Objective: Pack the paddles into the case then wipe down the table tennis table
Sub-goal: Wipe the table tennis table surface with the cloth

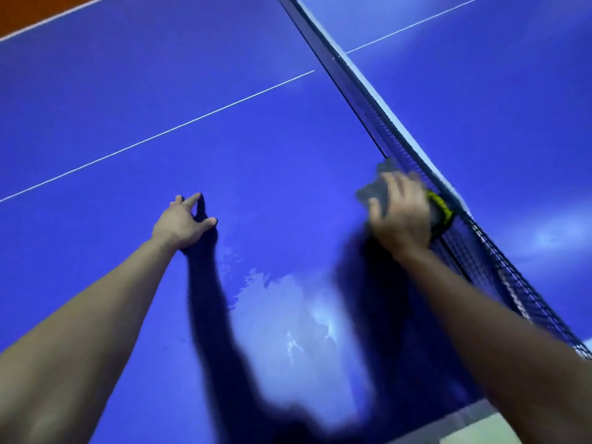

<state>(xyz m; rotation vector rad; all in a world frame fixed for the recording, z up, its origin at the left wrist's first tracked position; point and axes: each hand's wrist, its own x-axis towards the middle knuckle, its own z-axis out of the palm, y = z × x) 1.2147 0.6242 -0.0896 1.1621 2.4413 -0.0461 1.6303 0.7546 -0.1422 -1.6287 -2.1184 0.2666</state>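
Note:
The blue table tennis table fills the view, with a white centre line across it. My right hand presses a grey cloth with a yellow-green edge flat on the table, right beside the net. It is blurred. My left hand rests on the table to the left, fingers spread, holding nothing. No paddles or case are in view.
The dark net with its white top band runs diagonally from the top middle to the lower right. A wet, shiny patch lies on the table between my arms. Orange floor shows at the top left.

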